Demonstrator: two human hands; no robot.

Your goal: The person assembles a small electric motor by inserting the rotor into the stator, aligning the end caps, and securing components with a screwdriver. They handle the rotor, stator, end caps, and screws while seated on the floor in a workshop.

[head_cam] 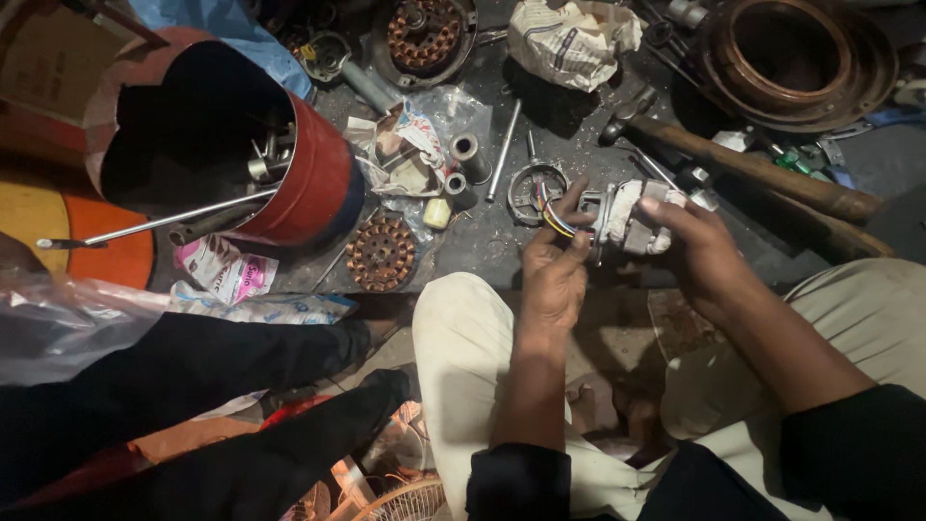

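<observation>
The left hand (553,270) has its fingers curled shut around a bunch of coloured wires (555,220), thumb and forefinger pinching them just at 9 o'clock of the small motor (632,217). The right hand (702,246) has its fingers closed over the motor's top and far side, gripping it from 3 o'clock. Both forearms rise from the lower edge of the view, wrists bent inward so the 2 hands meet above the knees.

Room is tight. A round metal part (533,188) lies just at 10 o'clock of the left hand, a wooden hammer handle (752,169) runs past at 1 o'clock of the right hand, and a steel rod (503,150) lies at 11 o'clock. A copper-wound disc (381,253) sits on the floor at 9 o'clock, beside a red drum (309,183) full of tools. Another person's dark sleeve (193,367) crosses at 8 o'clock, well apart from the hands.

The motor is small and blocky, grey metal wrapped partly in pale tape or cloth, with yellow, red and blue wires coming out of its left end. It is held in the air above the dark floor.
</observation>
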